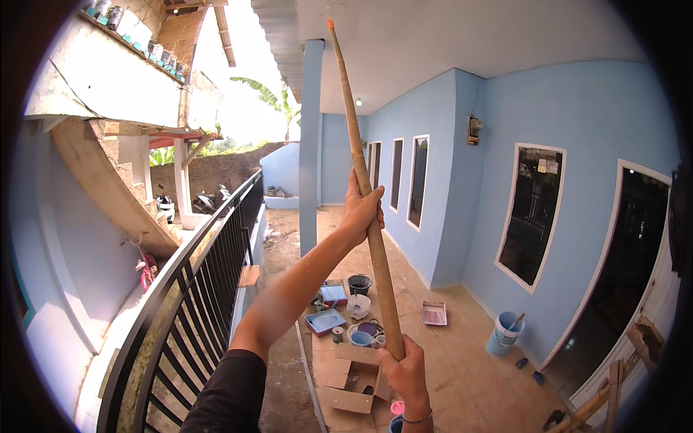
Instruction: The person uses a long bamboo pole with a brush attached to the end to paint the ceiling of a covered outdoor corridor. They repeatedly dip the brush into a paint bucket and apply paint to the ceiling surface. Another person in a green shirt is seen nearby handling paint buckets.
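A long bamboo pole (353, 126) slants up from low centre to the white ceiling (433, 36). Orange wrapping covers its far tip, where a thin wire-like piece shows against the ceiling; what that piece is I cannot make out. My left hand (361, 211) is closed round the middle of the pole, the arm stretched out in a black sleeve. Lower down, my right hand (406, 369) grips the pole near its bottom end, a bracelet on the wrist.
Paint trays (325, 321), a black bucket (359, 284) and an open cardboard box (354, 382) sit on the tiled floor. Another tray (434, 313) and a white bucket (505, 333) stand right. A black railing (195, 289) runs left; a blue pillar (310, 144) rises ahead.
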### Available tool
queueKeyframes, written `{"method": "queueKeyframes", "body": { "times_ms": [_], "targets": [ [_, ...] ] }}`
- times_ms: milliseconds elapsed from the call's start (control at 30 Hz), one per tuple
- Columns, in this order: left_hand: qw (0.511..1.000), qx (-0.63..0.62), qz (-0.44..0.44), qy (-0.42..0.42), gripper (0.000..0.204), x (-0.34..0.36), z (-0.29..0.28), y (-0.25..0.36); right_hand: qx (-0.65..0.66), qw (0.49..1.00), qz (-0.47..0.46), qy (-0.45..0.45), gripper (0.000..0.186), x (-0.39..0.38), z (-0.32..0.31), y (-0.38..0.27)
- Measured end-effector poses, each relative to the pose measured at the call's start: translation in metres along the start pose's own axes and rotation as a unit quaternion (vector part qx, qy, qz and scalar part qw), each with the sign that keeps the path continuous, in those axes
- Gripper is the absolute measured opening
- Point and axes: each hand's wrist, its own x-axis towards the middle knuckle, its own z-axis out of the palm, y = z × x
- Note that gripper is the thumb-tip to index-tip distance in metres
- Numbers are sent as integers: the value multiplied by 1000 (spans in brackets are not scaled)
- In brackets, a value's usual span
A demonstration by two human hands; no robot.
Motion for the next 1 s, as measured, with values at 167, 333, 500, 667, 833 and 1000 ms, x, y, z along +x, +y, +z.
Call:
{"method": "queueKeyframes", "body": {
  "times_ms": [167, 333, 500, 667, 833, 1000],
  "targets": [
    [1000, -11, 17, -13, 88, 58, -14, -12, -19, 999, -15, 21, 10, 55, 15, 9],
    [1000, 0, 20, 1, 86, 153, -51, -34, -6, 998, -63, 22, 10, 149, 55, 30],
    [1000, 15, 12, 15, 91, 259, -98, -57, -33, 997, -58, 25, 11, 253, 100, 48],
    [999, 18, -2, 34, 92, 325, -118, -76, -18, 999, -39, 12, 11, 321, 119, 63],
    [1000, 15, 2, 7, 94, 298, -116, -97, -55, 997, -50, 33, 13, 298, 109, 94],
    [999, -16, 6, -31, 93, 192, -96, -104, -71, 996, -5, 48, 17, 197, 81, 113]
  ]
}}
